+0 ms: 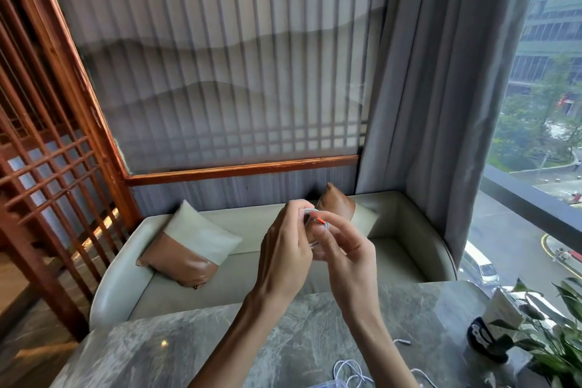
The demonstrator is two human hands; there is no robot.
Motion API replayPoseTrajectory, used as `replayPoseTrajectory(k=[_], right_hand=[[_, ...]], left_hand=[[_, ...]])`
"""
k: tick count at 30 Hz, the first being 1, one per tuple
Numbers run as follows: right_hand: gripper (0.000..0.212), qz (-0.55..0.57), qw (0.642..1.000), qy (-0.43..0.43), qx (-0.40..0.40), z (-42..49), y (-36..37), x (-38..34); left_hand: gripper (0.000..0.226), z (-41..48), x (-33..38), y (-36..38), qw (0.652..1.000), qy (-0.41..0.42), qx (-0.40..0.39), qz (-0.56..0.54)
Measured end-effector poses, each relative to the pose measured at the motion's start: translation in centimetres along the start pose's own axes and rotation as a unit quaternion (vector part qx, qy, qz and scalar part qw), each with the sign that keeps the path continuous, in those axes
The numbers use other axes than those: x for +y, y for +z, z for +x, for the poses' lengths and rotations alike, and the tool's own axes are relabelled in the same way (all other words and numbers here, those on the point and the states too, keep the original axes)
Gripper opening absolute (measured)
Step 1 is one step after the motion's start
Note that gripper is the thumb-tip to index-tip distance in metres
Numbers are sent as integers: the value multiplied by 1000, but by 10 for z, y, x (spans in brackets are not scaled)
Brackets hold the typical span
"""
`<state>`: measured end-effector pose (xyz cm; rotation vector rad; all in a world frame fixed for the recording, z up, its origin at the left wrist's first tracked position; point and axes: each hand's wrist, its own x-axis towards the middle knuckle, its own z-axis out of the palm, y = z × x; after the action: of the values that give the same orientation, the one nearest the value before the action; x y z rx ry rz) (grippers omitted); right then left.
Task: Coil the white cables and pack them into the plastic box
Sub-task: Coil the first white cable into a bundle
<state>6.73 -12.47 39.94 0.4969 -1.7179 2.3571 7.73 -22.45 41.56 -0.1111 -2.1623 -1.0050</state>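
Note:
Both my hands are raised in front of me above the far edge of the table. My left hand (285,257) holds a small coil of white cable (310,214) between its fingers. My right hand (341,250) pinches the cable's end, which has an orange tip (318,220), against the coil. More loose white cable (349,372) lies on the grey marble table (189,346) near the bottom edge. A corner of a clear plastic box (327,384) shows at the very bottom, mostly cut off.
A potted plant (548,334) and a dark round object (485,337) stand at the table's right edge, with a short white tie (402,341) lying nearby. Beyond the table is a pale sofa (239,274) with two cushions, then a screen, a curtain and a window.

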Motion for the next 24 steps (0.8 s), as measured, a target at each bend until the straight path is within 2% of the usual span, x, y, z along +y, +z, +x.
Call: replayPoseTrajectory(k=[3,8,10,11,14,15,19,21,24], right_hand=[[15,-4,999,-47,22,-4,5,1],[13,63,995,-54,46,-7,5,1],[11,99,994,-7,46,-5,4,1],[12,132,990,42,37,-3,1,0],[10,239,950,197,-38,6,-11,-7],[8,238,945,216,-56,7,-15,-9],[8,149,965,208,-63,9,-16,-2],[16,166,955,235,-71,11,-18,1],[27,173,929,289,-155,16,-23,1]], left_hand=[[28,2,3,2,998,-26,19,-46],[27,7,6,2,989,-79,26,-122],[27,8,5,3,984,-105,19,-145],[26,7,4,4,986,-105,22,-130],[22,1,-6,4,997,-56,24,-48],[22,-2,-10,3,999,-31,19,-28],[28,-7,-19,2,999,40,8,35],[28,-8,-21,3,999,39,18,28],[26,-10,-26,4,998,46,18,36]])
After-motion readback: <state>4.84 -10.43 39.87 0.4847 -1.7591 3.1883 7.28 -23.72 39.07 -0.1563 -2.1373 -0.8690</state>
